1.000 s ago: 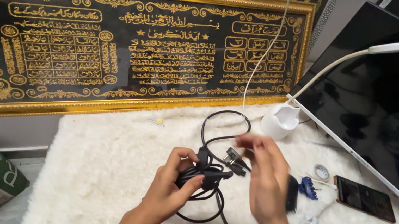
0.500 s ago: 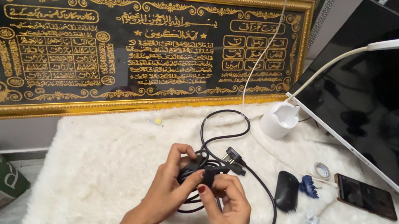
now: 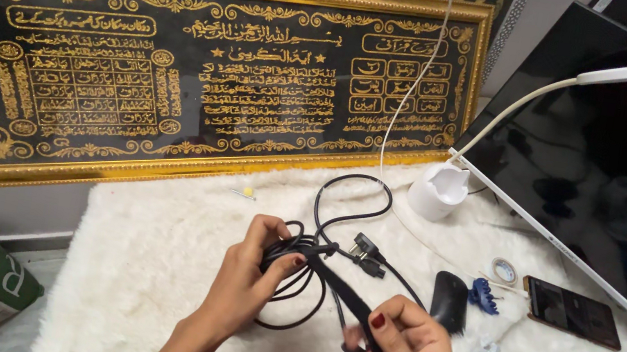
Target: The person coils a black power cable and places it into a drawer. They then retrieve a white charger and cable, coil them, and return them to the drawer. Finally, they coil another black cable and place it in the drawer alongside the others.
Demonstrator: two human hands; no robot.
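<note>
A black power cable [image 3: 317, 259] is bunched into loose coils above the white fluffy rug [image 3: 152, 259], roughly midway between its left and right edges, gripped at the bundle by the left hand [image 3: 244, 281]. A flat black strap [image 3: 342, 288] runs taut from that bundle down to the right, its far end pinched in the right hand [image 3: 407, 351] near the rug's front edge. One loop of cable arcs up toward the rug's back edge, and the black plug [image 3: 364, 250] with its metal pins sticks out just right of the bundle, while another loop sags beneath the hands.
</note>
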